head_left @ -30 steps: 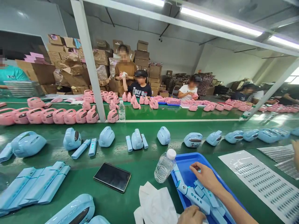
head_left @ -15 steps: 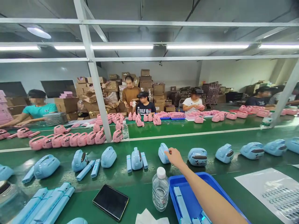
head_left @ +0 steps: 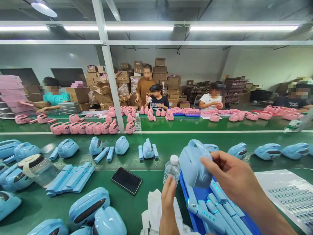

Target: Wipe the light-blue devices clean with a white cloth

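My right hand (head_left: pixel 232 178) grips a light blue rounded toy case (head_left: pixel 194 163), lifted above the blue tray (head_left: pixel 193 218) at the lower right. Several light blue bar-shaped parts (head_left: pixel 215 209) lie in that tray. My left hand (head_left: pixel 168 202) rises from the bottom edge with its fingers stretched upward, just below the case and beside a clear water bottle (head_left: pixel 172 168); it holds nothing. White paper (head_left: pixel 153 209) lies under the left hand.
More blue cases (head_left: pixel 148 148) stand along the green belt, with pink ones (head_left: pixel 97 128) on the far lane. A black phone (head_left: pixel 126 180), a stack of blue bars (head_left: pixel 70 178) and a sticker sheet (head_left: pixel 286 195) lie near me. Several people work across the line.
My right hand reached out to a blue case on the belt, took hold of it and brought it back over the tray. My left hand has come up toward it.
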### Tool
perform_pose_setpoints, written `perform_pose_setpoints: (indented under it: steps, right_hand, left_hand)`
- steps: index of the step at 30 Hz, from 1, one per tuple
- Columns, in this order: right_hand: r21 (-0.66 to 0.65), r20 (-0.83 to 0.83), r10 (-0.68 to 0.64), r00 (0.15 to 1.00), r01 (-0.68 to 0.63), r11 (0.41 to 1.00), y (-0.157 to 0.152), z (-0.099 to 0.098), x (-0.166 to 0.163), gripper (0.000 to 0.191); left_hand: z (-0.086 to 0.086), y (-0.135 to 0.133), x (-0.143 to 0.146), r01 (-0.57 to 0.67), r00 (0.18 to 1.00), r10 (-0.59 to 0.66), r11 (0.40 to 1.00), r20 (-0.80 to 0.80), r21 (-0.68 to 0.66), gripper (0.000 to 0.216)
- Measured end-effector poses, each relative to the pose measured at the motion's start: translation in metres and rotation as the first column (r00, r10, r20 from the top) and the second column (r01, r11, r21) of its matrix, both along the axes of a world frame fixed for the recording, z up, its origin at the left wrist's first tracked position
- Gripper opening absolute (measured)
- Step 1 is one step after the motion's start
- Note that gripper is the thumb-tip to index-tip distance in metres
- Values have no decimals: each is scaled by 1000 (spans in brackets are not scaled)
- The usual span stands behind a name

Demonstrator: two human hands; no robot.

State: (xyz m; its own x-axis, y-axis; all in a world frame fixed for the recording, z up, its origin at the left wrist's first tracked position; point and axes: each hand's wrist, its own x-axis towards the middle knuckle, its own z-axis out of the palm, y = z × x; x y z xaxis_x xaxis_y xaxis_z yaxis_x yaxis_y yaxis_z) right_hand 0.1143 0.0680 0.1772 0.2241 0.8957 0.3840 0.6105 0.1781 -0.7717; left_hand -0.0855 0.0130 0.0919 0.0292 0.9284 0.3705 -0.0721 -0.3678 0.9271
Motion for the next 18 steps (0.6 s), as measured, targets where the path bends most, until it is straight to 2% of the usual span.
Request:
perform_pose_setpoints:
  steps: [3, 6, 8, 10, 11, 13, 15, 16, 17, 18]
  right_hand:
    - [27, -173, 255, 951, -254, 967, -60, 6, -54, 34]
    - [121, -120, 444, 888, -431, 894, -90, 14, -93, 20]
    - [123, -94, 531, 842, -519, 846, -96, 14, -91, 8]
    - [110, -59, 508, 860, -500, 859, -101, 1, -68, 31]
    - [93, -16, 445, 895, -442, 892, -104, -11, -51, 36]
    - [-21, 159, 314, 936, -315, 949, -114, -49, -16, 28]
    - [-161, 337, 286, 897, -245, 956, -126, -100, 13, 28]
    - [-172, 417, 308, 855, -258, 951, -133, -129, 24, 33]
    - [-119, 485, 301, 821, -279, 953, -138, -157, 32, 38]
    - [-166, 509, 370, 777, -333, 928, -143, -185, 38, 51]
  left_hand:
    - [8, -8, 6, -112, 993, 112, 994, 43, -18, 93]
    - [7, -26, -3, -238, 951, 248, 968, 185, -77, 107]
    - [3, -37, -21, -294, 911, 334, 937, 241, -188, 107]
    - [-4, -43, -47, -276, 890, 370, 902, 266, -332, 105]
    - [-8, -44, -62, -246, 878, 377, 884, 294, -398, 104]
    - [-16, -44, -87, -142, 844, 367, 856, 391, -496, 103]
    - [-23, -44, -105, -38, 817, 347, 829, 461, -558, 102]
    - [-26, -44, -110, 13, 813, 329, 816, 481, -578, 101]
    - [-29, -45, -112, 73, 811, 290, 811, 508, -580, 103]
    - [-33, -45, -112, 143, 809, 230, 815, 540, -561, 108]
